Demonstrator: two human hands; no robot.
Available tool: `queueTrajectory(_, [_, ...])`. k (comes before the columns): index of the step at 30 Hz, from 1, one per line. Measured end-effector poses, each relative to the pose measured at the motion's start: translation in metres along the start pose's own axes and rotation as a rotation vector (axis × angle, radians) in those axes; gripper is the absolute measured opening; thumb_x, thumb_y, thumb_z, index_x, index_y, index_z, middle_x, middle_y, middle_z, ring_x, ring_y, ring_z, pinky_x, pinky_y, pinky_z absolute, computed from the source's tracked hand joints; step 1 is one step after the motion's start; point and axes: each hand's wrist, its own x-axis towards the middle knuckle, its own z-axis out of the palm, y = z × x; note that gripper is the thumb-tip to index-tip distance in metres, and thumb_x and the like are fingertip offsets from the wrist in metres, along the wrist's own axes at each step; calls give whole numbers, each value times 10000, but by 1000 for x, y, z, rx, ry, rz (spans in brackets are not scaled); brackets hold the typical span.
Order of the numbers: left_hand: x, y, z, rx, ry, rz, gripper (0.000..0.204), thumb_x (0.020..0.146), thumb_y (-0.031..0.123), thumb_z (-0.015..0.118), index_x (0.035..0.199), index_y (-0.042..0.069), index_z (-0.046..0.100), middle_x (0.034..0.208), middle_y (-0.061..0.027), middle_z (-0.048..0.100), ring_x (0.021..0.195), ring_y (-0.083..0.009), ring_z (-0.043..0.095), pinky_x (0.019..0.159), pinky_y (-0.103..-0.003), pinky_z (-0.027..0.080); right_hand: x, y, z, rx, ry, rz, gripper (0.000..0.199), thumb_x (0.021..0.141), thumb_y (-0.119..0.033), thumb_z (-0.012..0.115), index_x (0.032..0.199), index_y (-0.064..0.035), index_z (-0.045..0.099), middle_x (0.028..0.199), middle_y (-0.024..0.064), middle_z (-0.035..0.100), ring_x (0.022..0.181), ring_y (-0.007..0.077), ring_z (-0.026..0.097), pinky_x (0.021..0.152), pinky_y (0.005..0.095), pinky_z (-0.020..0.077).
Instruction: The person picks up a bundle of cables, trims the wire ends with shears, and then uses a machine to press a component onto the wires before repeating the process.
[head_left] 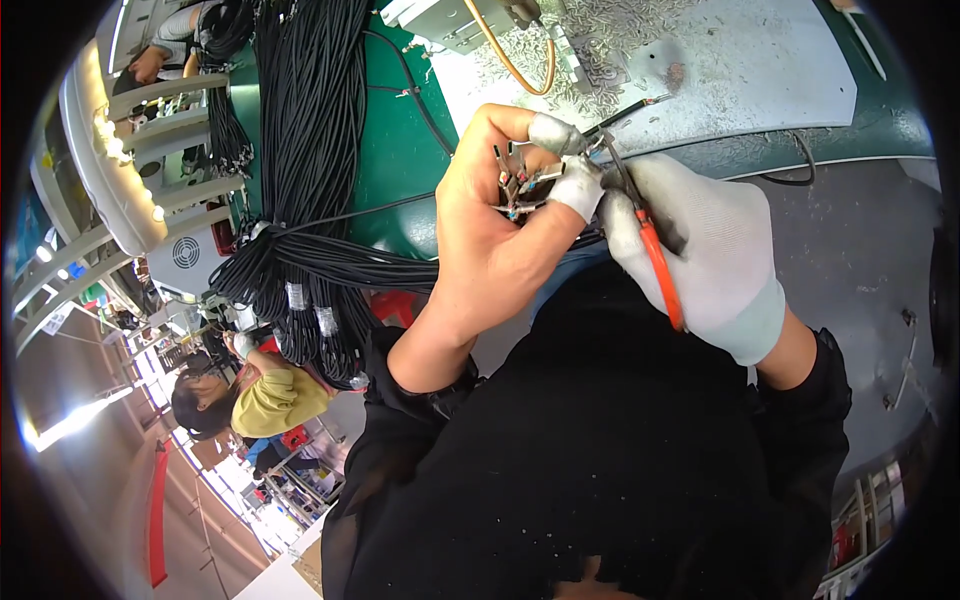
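Wires with small metal terminals [517,183] sit pinched in my left hand [490,225], held up in front of my chest and just off the near edge of the green desk [395,150]. From my remote seat, starting at the far left, I see a pale rack with a row of lights [115,150], and a person in a yellow top [270,395] lower down. Next comes a thick bundle of black cables [310,130] draped down across the desk, with a tied loop hanging over its edge. My left hand has its grip closed around the wire ends, thumb and forefinger capped in white finger cots [577,188]. Touching it on the right, my right hand [700,255] wears a white glove and has its grip wrapped tight around an orange-handled cutter [655,260], whose dark tip meets the terminals. Above lies a grey mat [720,60] strewn with tiny metal bits, and a curved orange tube [525,60] rises beside a grey fixture.
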Motion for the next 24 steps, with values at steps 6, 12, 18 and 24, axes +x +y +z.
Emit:
queueTrajectory(6, [1,-3,-8,92,-82,-54,194,826,-42,636,961,12,507,820,-6,621,685,-11,523,593,-176,422,3,12,12,-357,205,-196,111,806,-86,667,883,-32,608,633,107,561,516,234,564,506,294,430])
queueTrajectory(12, [3,-3,-5,-68,-26,-148,180,818,-45,652,958,-9,545,807,3,614,668,-6,501,584,-171,407,0,5,10,81,39,43,117,834,-130,653,861,-32,595,639,128,549,546,281,577,508,331,431])
queueTrajectory(18, [11,-26,-22,122,-44,-159,137,810,-32,674,909,-5,584,733,31,567,626,-4,464,552,-169,377,-6,29,10,91,-44,68,186,877,-186,607,820,-10,594,584,95,525,464,183,514,470,289,407])
queueTrajectory(24, [62,-30,-53,-109,-95,-426,82,877,95,651,873,42,588,620,66,443,508,-6,345,440,-187,265,28,47,-21,169,-22,234,278,918,-257,577,774,-20,578,536,21,494,407,87,460,415,234,373])
